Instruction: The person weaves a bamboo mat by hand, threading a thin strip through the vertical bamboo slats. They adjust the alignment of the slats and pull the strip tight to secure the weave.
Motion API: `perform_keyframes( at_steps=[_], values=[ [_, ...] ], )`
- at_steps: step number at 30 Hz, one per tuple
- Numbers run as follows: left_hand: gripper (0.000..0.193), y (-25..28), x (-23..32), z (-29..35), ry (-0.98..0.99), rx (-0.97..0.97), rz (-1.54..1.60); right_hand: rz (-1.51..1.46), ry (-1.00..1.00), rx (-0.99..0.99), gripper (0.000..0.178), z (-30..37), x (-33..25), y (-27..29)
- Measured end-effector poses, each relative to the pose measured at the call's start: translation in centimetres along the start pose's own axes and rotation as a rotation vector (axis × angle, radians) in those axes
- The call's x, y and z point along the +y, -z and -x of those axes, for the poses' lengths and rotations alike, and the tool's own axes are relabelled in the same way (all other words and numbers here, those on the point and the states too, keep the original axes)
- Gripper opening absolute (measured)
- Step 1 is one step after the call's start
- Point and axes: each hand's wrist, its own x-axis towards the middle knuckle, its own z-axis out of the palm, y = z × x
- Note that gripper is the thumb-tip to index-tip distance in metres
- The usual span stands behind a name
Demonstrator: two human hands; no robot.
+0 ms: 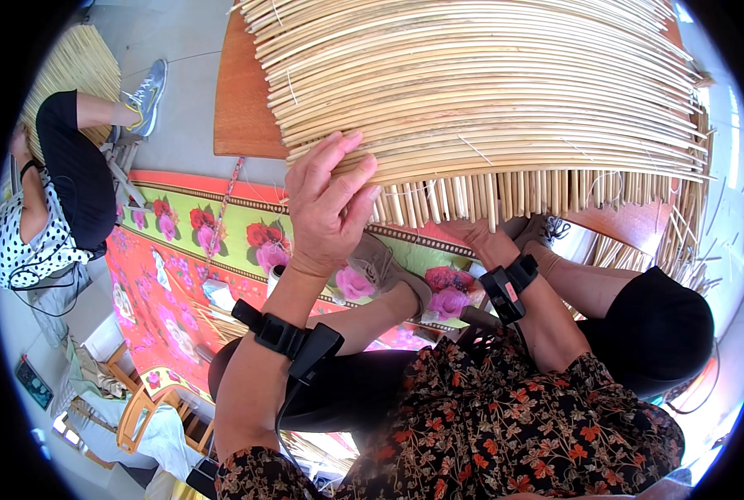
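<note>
A mat of pale reed stalks (480, 92) lies across an orange-brown board (242, 100), with short white string ends poking up from it. My left hand (332, 196) rests on the near left corner of the mat, its fingers apart and slightly bent; no tool shows in it. Below the near edge, a row of reed ends (505, 196) points toward me. My right hand (476, 237) reaches in under these ends, next to the middle of that edge. Its fingers are mostly hidden by the reeds, so their grip does not show.
A red and green flowered cloth (167, 283) covers the floor beneath my legs. More loose reeds (687, 225) stand at the right. Another person (55, 200) sits at the far left beside a second reed mat (76, 71). A wooden chair (138, 417) is at the lower left.
</note>
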Motion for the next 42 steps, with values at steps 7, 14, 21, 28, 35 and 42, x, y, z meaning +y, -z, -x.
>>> perform_keyframes(
  at_steps=[7,14,21,28,35,42],
  values=[
    [0.032,0.0,0.0,0.2,0.004,0.003,0.006,-0.016,0.005,-0.011,0.029,-0.3,0.2,0.0],
    [0.031,-0.2,0.2,0.2,0.002,0.008,0.002,-0.017,0.002,-0.013,0.031,-0.1,0.3,-0.3],
    [0.029,-0.1,-0.1,0.4,-0.01,0.005,-0.007,-0.028,-0.006,-0.024,0.033,-0.1,0.7,-0.5],
    [0.03,-0.1,0.0,-0.1,-0.025,0.003,0.02,-0.051,0.0,-0.027,0.035,0.0,1.1,-0.3],
    [0.032,-0.5,0.0,0.7,-0.013,0.042,0.007,-0.083,-0.023,-0.055,0.037,0.2,2.3,-0.3],
    [0.033,-0.6,0.0,0.6,-0.034,0.049,0.012,-0.113,-0.023,-0.067,0.039,0.5,3.2,0.0]
  ],
)
